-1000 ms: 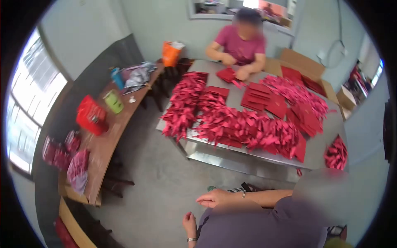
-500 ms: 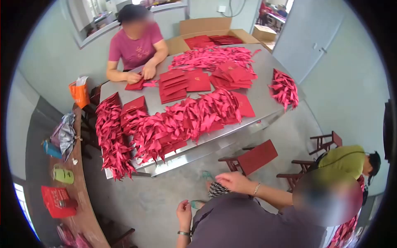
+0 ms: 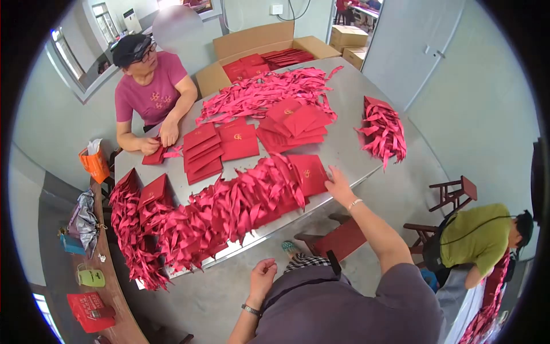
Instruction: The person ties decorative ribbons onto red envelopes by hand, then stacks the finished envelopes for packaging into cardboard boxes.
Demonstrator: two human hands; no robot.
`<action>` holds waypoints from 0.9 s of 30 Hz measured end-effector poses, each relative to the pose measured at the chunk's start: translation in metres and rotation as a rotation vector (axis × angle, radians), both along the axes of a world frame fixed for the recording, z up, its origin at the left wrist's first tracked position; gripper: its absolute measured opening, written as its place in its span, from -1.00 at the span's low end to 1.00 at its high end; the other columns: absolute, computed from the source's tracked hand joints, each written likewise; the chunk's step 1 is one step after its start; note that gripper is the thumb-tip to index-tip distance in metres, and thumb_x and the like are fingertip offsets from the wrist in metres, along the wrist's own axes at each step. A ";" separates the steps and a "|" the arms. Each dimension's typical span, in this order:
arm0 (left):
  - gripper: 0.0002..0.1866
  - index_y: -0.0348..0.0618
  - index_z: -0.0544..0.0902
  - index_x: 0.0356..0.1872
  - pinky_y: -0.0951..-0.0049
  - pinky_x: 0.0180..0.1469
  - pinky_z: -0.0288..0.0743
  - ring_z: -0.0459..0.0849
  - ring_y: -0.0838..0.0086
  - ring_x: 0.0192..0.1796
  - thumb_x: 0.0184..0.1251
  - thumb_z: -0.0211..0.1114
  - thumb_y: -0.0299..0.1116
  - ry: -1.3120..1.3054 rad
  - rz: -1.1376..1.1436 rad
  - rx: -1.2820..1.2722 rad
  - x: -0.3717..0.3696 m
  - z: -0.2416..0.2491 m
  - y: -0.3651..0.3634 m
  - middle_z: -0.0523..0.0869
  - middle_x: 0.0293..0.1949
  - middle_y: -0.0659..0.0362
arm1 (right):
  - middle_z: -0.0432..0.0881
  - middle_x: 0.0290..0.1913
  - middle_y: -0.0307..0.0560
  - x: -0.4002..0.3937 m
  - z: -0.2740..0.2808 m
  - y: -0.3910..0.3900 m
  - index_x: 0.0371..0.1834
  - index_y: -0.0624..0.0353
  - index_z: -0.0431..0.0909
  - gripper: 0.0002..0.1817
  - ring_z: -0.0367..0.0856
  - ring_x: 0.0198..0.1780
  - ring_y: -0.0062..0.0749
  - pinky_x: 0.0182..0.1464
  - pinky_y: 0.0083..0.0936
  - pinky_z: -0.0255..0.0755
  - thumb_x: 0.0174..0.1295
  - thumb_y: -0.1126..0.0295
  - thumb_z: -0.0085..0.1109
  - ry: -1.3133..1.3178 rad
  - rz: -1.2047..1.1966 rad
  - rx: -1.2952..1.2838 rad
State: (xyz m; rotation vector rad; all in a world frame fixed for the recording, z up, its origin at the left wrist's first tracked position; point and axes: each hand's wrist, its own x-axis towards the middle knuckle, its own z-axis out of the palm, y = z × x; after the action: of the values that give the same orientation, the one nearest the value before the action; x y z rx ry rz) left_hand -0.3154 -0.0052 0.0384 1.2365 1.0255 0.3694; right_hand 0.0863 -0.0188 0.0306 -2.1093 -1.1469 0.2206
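My right hand reaches over the near table edge, its fingers stretched out at the right edge of a flat red card-like piece with a gold emblem. That piece ends a long overlapping row of pink-ribboned red pieces. Low in front of my body hangs my left hand, its fingers curled in with nothing showing in them. Another ribboned bundle lies at the table's right end. Red pieces with gold emblems form stacks and a fanned pile in the middle.
Across the metal table a co-worker handles a red piece. Behind stands an open cardboard box of red pieces. A stool is by the near edge. Another person bends at the right; a wooden bench runs left.
My right hand has moved forward from beside my body to the row's end. The view has shifted toward the table. The co-worker's head has lifted and turned.
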 end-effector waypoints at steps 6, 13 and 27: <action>-0.63 -0.32 0.54 0.13 0.57 -0.10 0.53 0.64 0.60 -0.19 0.35 0.29 -0.42 -0.006 0.040 -0.144 0.063 0.007 0.028 0.71 -0.17 0.17 | 0.32 0.39 0.10 -0.008 0.011 0.075 0.41 -0.03 0.28 -0.27 0.27 0.36 0.14 0.29 0.13 0.25 0.17 -0.03 0.16 0.062 -0.099 -0.285; -0.42 -0.34 0.40 0.30 0.51 -0.04 0.52 0.63 0.53 -0.13 0.32 0.35 -0.32 0.053 -0.022 -0.156 0.117 0.012 0.039 0.68 -0.11 0.13 | 0.27 0.41 0.24 -0.019 0.050 0.097 0.44 0.16 0.20 -0.17 0.20 0.42 0.20 0.42 -0.04 0.11 0.15 0.01 0.24 -0.234 0.183 -0.233; -0.40 -0.23 0.39 0.24 0.43 0.15 0.45 0.58 0.51 0.04 0.21 0.45 -0.43 -0.367 0.599 -0.315 0.172 0.031 0.031 0.63 0.03 0.20 | 0.32 0.38 0.24 -0.024 0.046 0.169 0.44 0.24 0.17 0.02 0.21 0.45 0.05 0.46 -0.25 0.12 -0.09 0.09 0.49 0.185 0.965 -0.266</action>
State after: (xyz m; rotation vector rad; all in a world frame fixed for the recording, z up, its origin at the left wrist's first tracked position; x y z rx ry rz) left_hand -0.1436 0.0261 0.0698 0.5320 1.0669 0.8290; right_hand 0.0627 0.1499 0.0768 -1.5207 -2.0125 1.0254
